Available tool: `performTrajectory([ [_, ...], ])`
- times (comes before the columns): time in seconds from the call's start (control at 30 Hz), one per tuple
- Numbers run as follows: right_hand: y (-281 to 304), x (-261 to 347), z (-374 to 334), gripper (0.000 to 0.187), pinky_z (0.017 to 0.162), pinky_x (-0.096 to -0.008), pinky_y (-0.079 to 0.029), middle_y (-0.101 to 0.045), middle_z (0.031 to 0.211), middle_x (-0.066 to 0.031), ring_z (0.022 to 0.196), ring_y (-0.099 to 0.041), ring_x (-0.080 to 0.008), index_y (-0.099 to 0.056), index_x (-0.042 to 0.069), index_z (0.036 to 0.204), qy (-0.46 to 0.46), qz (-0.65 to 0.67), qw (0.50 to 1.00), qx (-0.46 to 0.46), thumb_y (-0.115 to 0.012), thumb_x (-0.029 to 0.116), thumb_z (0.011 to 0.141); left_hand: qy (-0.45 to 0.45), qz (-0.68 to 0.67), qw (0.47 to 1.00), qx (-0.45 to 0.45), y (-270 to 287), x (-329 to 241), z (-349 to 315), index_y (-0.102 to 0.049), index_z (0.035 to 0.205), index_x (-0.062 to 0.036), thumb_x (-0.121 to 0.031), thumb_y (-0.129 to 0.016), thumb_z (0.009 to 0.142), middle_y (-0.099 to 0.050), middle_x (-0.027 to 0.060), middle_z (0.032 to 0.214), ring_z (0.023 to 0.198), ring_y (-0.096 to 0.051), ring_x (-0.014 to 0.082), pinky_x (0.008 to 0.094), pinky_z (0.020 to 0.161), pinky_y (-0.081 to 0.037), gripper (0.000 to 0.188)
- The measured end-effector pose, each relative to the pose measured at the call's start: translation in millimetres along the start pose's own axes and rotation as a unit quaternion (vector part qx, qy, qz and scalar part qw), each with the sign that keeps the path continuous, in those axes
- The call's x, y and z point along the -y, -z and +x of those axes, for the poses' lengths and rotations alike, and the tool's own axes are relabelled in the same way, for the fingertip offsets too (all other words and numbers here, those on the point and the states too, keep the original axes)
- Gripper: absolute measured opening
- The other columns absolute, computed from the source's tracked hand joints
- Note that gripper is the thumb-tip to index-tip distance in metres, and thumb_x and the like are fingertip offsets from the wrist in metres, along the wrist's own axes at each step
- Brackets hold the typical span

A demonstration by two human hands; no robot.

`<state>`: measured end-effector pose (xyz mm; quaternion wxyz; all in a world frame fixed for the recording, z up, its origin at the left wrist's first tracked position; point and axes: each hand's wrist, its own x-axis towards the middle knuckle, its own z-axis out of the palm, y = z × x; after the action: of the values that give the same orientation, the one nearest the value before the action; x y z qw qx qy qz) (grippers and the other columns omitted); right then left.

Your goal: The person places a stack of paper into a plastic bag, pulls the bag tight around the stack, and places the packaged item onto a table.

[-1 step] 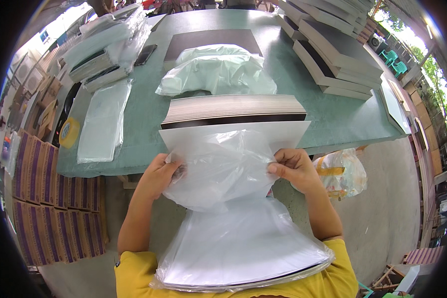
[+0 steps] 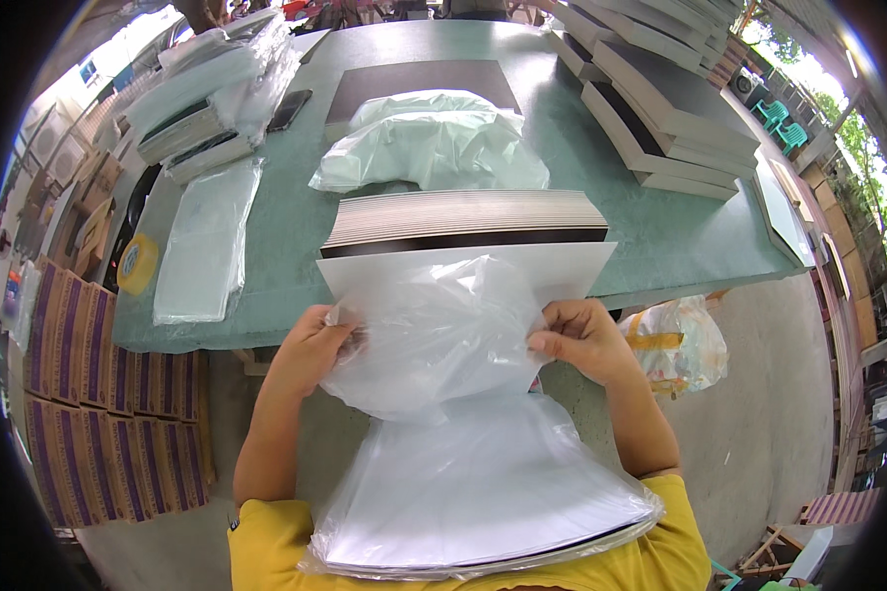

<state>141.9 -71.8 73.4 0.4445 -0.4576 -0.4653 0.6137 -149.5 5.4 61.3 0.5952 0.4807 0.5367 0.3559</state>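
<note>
Both of my hands pinch the opening of a clear plastic bag (image 2: 429, 340) and hold it spread at the table's near edge. My left hand (image 2: 315, 345) grips its left side, my right hand (image 2: 581, 340) its right side. Inside the bag's mouth is the near end of a white sheet (image 2: 473, 264), which lies against a stack of thick boards or sheets (image 2: 463, 219) with pale layered edges and a dark band. Against my body rests a pile of white sheets in clear plastic (image 2: 483, 492). Just beyond the stack sits a crumpled pale plastic bag (image 2: 434, 143).
The green table (image 2: 296, 227) carries flat clear bags (image 2: 207, 241), a roll of yellow tape (image 2: 138, 264), a phone (image 2: 289, 109), plastic-wrapped stacks (image 2: 197, 98) and dark-topped thick slabs (image 2: 670, 108). Cartons (image 2: 118, 394) stand at left; a taped bundle (image 2: 675, 340) sits below the table's right side.
My right hand has shifted very slightly left with the bag's edge. Otherwise the things look the same.
</note>
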Motion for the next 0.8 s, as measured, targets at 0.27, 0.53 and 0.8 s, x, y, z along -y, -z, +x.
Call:
performTrajectory([
  [0.27, -7.9, -3.8, 5.6, 0.012, 0.056, -0.0204, -0.043, -0.057, 0.068, -0.0044, 0.062, -0.053, -0.0079, -0.057, -0.004, 0.074, -0.092, -0.106, 0.986, 0.095, -0.060, 0.007, 0.079, -0.152, 0.200, 0.968, 0.022, 36.6, -28.2, -15.5, -0.054, 0.076, -0.0006, -0.018, -0.057, 0.080, -0.050, -0.0010, 0.061, 0.054, -0.042, 0.0072, 0.0205, 0.050, -0.036, 0.018],
  [0.53, -19.9, -0.2, 7.6, 0.019, 0.056, -0.0224, -0.041, -0.055, 0.064, -0.0046, 0.062, -0.052, -0.0101, -0.055, -0.002, 0.069, -0.002, -0.054, 0.995, 0.088, -0.064, 0.013, 0.075, -0.292, 0.150, 0.938, 0.114, 11.4, -43.3, -53.1, -0.057, 0.066, -0.0002, -0.012, -0.065, 0.071, -0.054, 0.0038, 0.057, 0.049, -0.046, 0.0106, 0.0226, 0.049, -0.038, 0.015],
  [0.8, -50.9, -8.0, 23.9, 0.031, 0.048, -0.0227, -0.038, -0.049, 0.053, -0.0027, 0.052, -0.048, -0.0092, -0.051, 0.002, 0.063, 0.068, 0.065, 0.990, 0.105, -0.067, 0.026, 0.074, -0.226, 0.261, 0.883, 0.317, -35.0, -48.8, -28.8, -0.054, 0.076, 0.0032, -0.021, -0.059, 0.077, -0.053, 0.0097, 0.060, 0.054, -0.050, 0.0167, 0.0281, 0.050, -0.040, 0.025],
])
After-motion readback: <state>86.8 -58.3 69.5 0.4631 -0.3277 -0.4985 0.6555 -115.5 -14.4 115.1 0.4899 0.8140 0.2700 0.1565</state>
